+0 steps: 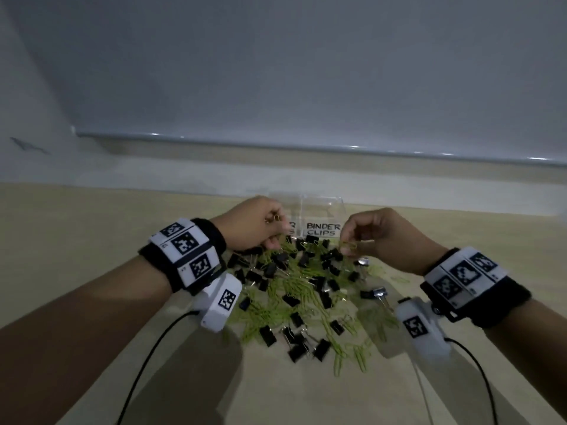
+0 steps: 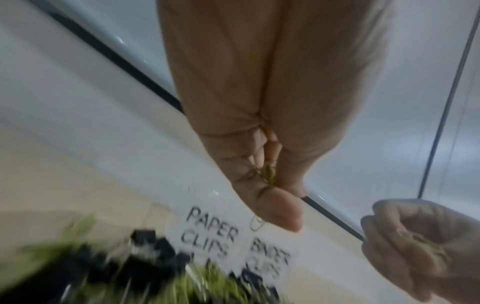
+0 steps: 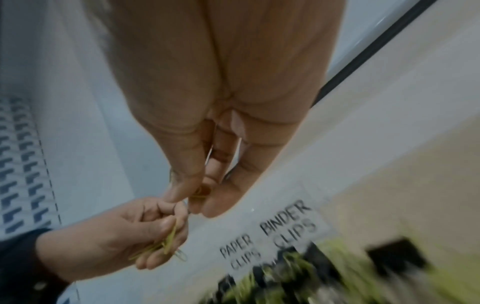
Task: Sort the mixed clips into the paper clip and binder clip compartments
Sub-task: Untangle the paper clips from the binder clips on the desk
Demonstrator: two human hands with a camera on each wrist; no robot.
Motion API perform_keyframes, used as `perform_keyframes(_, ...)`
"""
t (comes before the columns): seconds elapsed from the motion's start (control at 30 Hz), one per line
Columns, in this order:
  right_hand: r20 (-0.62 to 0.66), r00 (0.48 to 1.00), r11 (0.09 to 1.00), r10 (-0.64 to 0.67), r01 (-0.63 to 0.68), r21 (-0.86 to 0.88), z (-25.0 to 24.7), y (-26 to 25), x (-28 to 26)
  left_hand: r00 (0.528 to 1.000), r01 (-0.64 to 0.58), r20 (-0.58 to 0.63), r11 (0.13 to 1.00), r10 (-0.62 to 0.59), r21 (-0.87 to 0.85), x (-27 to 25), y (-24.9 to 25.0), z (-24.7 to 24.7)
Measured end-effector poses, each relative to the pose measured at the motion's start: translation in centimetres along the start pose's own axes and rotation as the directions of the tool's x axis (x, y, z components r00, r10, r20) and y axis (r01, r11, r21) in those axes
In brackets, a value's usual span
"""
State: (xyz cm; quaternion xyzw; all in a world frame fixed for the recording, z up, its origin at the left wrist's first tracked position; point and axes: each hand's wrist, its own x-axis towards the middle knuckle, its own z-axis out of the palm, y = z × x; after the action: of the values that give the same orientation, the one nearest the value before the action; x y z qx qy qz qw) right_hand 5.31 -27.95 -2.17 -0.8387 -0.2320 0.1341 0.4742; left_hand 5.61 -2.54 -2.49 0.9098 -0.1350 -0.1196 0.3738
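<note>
**Mixed clips heaped before the labelled box**

I see a loose pile of clips (image 1: 302, 289) in the lower centre of the head view: black binder clips (image 1: 268, 335) scattered among green paper clips (image 1: 357, 355), lying flat and overlapping. Just above the pile stands a clear box (image 1: 319, 207) with two compartments, its front labelled "PAPER CLIPS" (image 3: 240, 253) and "BINDER CLIPS" (image 1: 322, 229). I cannot tell what is inside.

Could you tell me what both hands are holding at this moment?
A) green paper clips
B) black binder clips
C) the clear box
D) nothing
A: the left hand and the right hand each pinch green paper clips above the mixed pile.
</note>
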Motion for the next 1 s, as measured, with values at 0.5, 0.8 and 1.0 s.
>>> perform_keyframes(0.5, -0.119, 0.992, 0.784, -0.033, -0.048, -0.619, 2.4, -1.9, 9.5, 0.962, 0.116, -0.272, 0.945, -0.030, 0.307, 6.4, -0.3, -1.7)
perform_keyframes(0.8, 0.332, 0.938, 0.791, 0.100, 0.127, -0.598, 4.7, 0.0, -2.0, 0.947, -0.174, 0.316, 0.914, 0.053, 0.368, -4.7, 1.5, 5.9)
perform_keyframes(1.0, 0.395, 0.903, 0.716, 0.169, 0.163, -0.679, 6.2, 0.0, -3.5, 0.969, -0.168, 0.245, 0.828, 0.038, 0.535, -4.5, 1.5, 8.4)
